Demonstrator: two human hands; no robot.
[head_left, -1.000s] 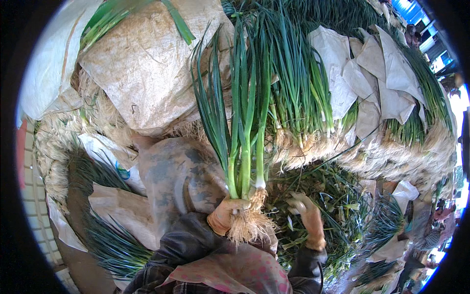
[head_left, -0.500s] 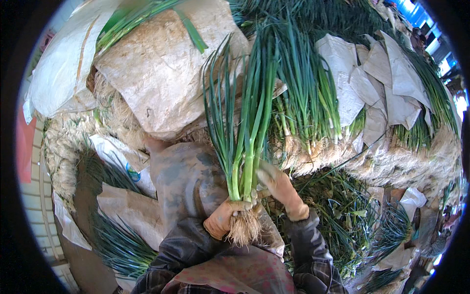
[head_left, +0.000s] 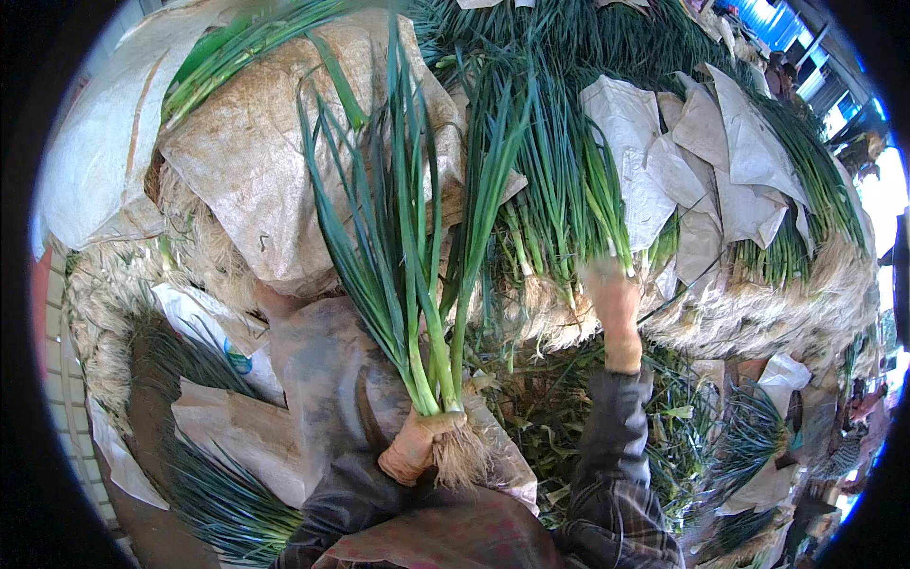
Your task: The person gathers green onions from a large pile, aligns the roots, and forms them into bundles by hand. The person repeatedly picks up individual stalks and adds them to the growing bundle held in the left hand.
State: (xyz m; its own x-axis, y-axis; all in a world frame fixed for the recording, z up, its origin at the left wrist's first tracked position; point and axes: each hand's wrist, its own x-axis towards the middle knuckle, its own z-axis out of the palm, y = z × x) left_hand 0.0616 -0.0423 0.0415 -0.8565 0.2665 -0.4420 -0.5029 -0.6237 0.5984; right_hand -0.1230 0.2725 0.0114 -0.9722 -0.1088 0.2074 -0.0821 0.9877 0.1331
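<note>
My left hand (head_left: 410, 447), in what looks like a tan glove, is closed round the lower ends of a bunch of long green onions (head_left: 417, 332) with pale stringy roots (head_left: 460, 455) hanging below it. The leaves fan upward across the middle of the view. My right hand (head_left: 614, 303) reaches forward, apart from the held bunch, at the front of a stacked pile of green onions (head_left: 569, 199) near their white ends. Its fingers are smeared by motion, so I cannot tell whether they touch anything or are closed.
Dirty woven sacks (head_left: 232, 190) and white sheets (head_left: 626, 142) cover parts of the piles. A heap of loose leaves (head_left: 682, 398) lies below my right hand. Another bunch (head_left: 218, 493) lies at lower left. Small figures of other people (head_left: 858, 408) show at the right rim.
My right hand has left the held bunch and moved forward and right to the stacked pile. My left hand, still holding the bunch, has shifted slightly, and the leaves lean farther left.
</note>
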